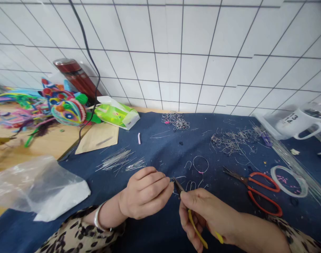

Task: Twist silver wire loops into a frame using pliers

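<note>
Gripping pliers [178, 187], right hand [205, 210] is beside left hand [148, 193]

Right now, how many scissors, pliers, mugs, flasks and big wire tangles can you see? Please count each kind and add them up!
Scissors: 1 pair
Pliers: 1 pair
Mug: 1
Flask: 1
Big wire tangles: 2
Total: 6
</note>
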Demonstrator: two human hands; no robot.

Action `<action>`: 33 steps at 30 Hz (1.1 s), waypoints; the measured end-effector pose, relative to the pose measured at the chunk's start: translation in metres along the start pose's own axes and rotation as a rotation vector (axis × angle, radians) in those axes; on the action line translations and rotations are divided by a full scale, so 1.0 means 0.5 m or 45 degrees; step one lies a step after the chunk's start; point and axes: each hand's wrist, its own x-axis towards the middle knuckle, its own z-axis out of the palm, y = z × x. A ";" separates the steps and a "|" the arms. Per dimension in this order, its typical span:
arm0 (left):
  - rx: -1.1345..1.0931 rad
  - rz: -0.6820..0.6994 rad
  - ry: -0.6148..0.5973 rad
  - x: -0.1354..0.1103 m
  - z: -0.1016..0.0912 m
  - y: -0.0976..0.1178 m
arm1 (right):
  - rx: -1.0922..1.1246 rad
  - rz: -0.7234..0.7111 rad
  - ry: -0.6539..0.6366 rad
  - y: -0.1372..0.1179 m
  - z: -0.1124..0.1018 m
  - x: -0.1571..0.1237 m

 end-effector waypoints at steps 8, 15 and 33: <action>-0.027 0.008 0.011 -0.002 0.004 0.002 | -0.004 -0.011 -0.035 0.001 -0.005 0.001; -0.042 0.033 0.015 -0.001 0.001 0.002 | -0.001 -0.032 -0.066 0.004 -0.006 0.001; -0.627 -1.356 -0.152 -0.019 0.049 -0.019 | 0.041 -0.228 -0.040 -0.057 -0.021 -0.024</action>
